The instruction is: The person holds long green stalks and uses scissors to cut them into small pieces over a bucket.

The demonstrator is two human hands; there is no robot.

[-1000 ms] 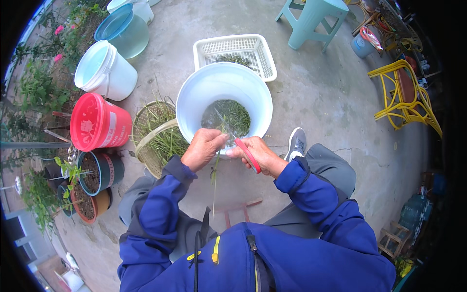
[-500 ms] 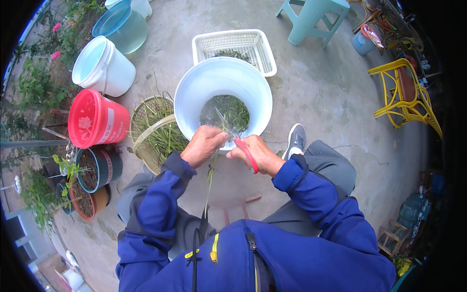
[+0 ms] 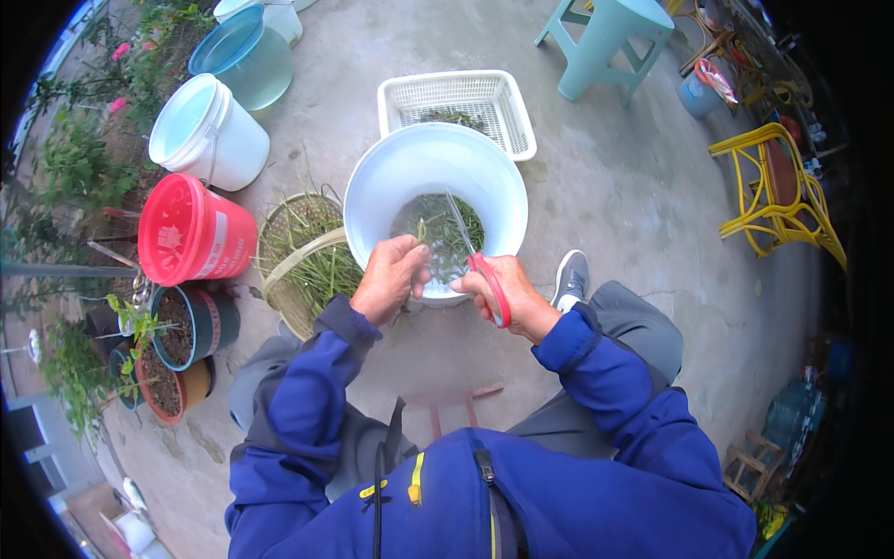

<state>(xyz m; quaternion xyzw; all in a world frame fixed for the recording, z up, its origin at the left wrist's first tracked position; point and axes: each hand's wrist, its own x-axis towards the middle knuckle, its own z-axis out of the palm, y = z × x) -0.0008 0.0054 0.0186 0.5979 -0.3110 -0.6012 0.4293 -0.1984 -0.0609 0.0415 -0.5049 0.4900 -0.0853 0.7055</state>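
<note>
My left hand (image 3: 389, 281) is closed on a short green plant stem (image 3: 421, 229), whose tip sticks up past the fingers. In my right hand (image 3: 521, 300) is a pair of red-handled scissors (image 3: 491, 289), its blades pointing up and left over the bucket. Both hands are at the near rim of a deep white bucket (image 3: 365, 182), a small gap between them. Cut green pieces (image 3: 463, 222) lie at its bottom. To the left, a woven basket (image 3: 296, 303) with an arched handle holds many long green stems (image 3: 324, 265).
Beyond the bucket stands a white slatted basket (image 3: 507, 107) with some greens in it. Red (image 3: 209, 233) and white (image 3: 228, 140) pails and potted plants line the left. A pale green stool (image 3: 601, 47) and yellow chair (image 3: 773, 196) are at right.
The long stem trailing below my left hand is gone from there; only a short tip shows now. The scissors have moved right, away from my left hand.
</note>
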